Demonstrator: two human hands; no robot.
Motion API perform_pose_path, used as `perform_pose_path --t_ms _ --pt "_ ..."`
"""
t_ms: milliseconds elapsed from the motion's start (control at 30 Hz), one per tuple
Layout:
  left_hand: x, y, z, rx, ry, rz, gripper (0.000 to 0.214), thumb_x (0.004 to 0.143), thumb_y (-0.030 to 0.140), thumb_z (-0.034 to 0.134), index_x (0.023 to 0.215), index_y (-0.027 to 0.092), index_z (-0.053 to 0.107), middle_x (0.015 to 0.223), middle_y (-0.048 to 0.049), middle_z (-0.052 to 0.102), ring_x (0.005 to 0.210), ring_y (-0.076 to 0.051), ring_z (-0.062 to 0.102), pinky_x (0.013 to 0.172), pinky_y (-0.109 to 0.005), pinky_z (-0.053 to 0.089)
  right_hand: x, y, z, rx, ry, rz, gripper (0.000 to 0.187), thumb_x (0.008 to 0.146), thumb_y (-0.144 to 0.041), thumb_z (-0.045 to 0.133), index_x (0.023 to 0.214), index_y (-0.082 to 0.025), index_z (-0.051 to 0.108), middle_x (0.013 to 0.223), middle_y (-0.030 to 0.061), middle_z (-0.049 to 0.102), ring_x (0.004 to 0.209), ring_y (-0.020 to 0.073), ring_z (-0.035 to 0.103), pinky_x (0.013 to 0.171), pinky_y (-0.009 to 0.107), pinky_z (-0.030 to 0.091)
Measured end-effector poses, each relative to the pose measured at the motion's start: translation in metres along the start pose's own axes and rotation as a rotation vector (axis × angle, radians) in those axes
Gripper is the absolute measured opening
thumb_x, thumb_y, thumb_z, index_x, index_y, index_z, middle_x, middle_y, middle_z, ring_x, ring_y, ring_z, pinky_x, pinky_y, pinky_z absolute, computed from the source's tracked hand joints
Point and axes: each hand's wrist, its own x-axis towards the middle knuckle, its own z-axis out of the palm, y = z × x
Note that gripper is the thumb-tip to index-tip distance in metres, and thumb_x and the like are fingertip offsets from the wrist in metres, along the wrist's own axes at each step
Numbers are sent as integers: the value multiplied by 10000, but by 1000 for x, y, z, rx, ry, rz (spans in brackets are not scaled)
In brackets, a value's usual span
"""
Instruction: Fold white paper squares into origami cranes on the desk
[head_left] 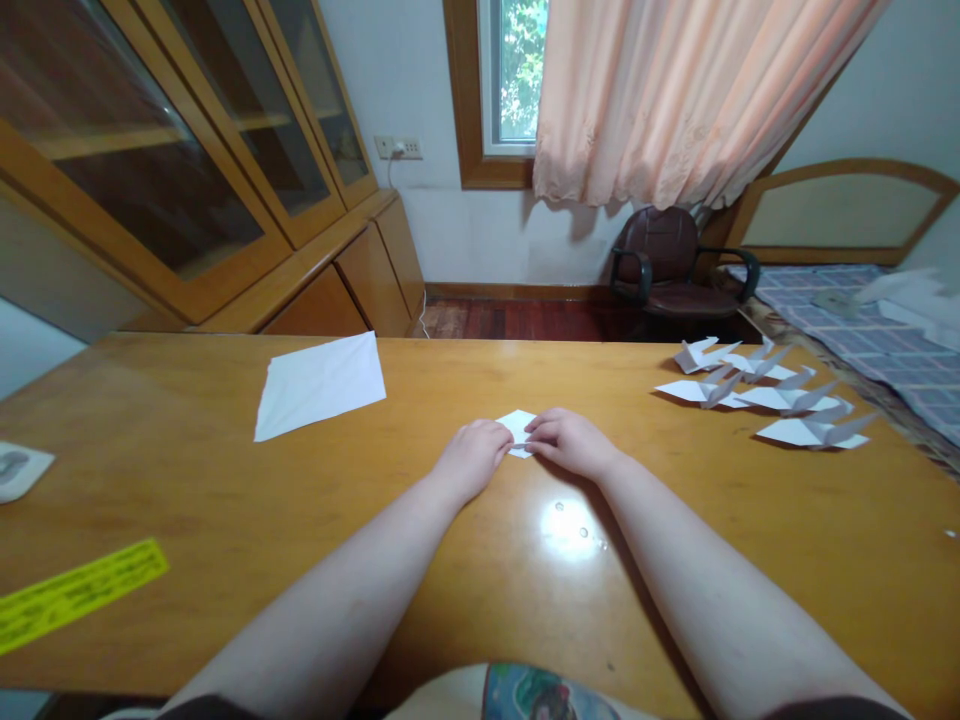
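A small piece of folded white paper (517, 424) lies on the wooden table in front of me, with pointed edges showing at its top and bottom. My left hand (474, 456) grips its left side, fingers curled together at the lower edge. On the opposite side, my right hand (574, 441) pinches the paper between thumb and fingers. The fingertips of both hands nearly meet along a fold near the bottom. Part of the paper is hidden beneath the fingers.
Several folded white paper cranes (784, 398) stand at the table's (300, 560) far right. A flat white sheet (322, 388) lies back left. Further left are a yellow printed strip (82, 592) and a white object (21, 472). Beyond the table stands an office chair (667, 260).
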Motion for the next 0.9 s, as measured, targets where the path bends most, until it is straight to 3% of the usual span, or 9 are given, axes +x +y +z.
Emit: perform_pose_path --t_ms 267,433,733,900 --pt "3 -1 7 -170 58 -21 205 879 351 543 925 213 687 970 -51 669 928 -188 569 864 -326 434 3 1 2 32 15 39 190 868 -326 596 794 -196 714 832 52 693 829 168 602 787 283 448" --pt "10 -5 14 -276 76 -90 193 850 356 587 836 217 720 878 -32 697 850 -177 584 804 -302 427 5 -2 5 73 54 100 169 847 -341 624 806 -197 700 792 41 685 765 156 584 730 270 421" --pt "13 -2 10 -281 56 -193 208 824 353 578 780 211 723 803 -25 684 771 -168 578 700 -281 411 9 -13 14 30 70 245 117 831 -207 588 758 -184 677 754 28 652 747 147 551 718 257 386" --pt "13 -1 8 -266 61 -204 197 829 319 564 765 193 700 798 -33 672 755 -163 575 691 -276 414 10 -7 16 57 100 251 116 836 -204 584 740 -170 638 809 40 622 792 146 548 755 258 398"
